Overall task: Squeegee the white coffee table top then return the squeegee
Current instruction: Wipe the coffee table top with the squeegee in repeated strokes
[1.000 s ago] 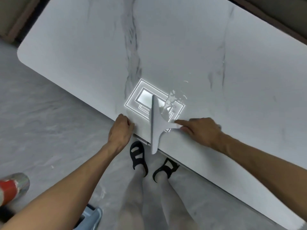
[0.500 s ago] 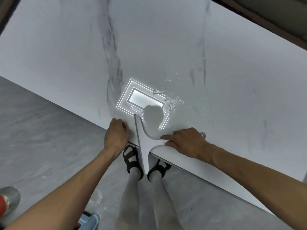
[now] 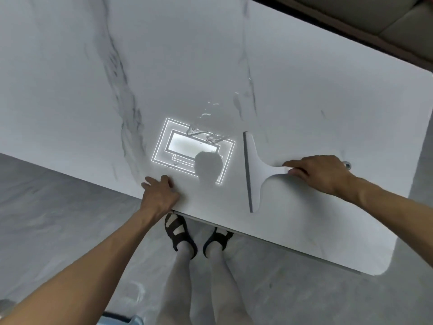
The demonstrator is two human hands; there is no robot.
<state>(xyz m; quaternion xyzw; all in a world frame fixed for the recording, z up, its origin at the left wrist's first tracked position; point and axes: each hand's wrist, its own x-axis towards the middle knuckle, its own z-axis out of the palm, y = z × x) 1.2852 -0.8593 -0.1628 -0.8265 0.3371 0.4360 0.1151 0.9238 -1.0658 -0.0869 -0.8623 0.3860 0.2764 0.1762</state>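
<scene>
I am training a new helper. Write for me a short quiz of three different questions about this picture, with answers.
1. True or false: the left hand holds the squeegee.
2. Where is the water relative to the squeegee blade? A) left of it B) right of it
3. Fill in: the right hand grips the squeegee by its ______.

Key: 1 false, it rests on the table top near the edge; 2 A; 3 handle.

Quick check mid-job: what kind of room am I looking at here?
Probably a home living room. A low white marble-look table reaches only leg height, a sofa edge shows beyond it, and the floor is grey stone-look tile. The right hand holds a squeegee on the table.
</scene>
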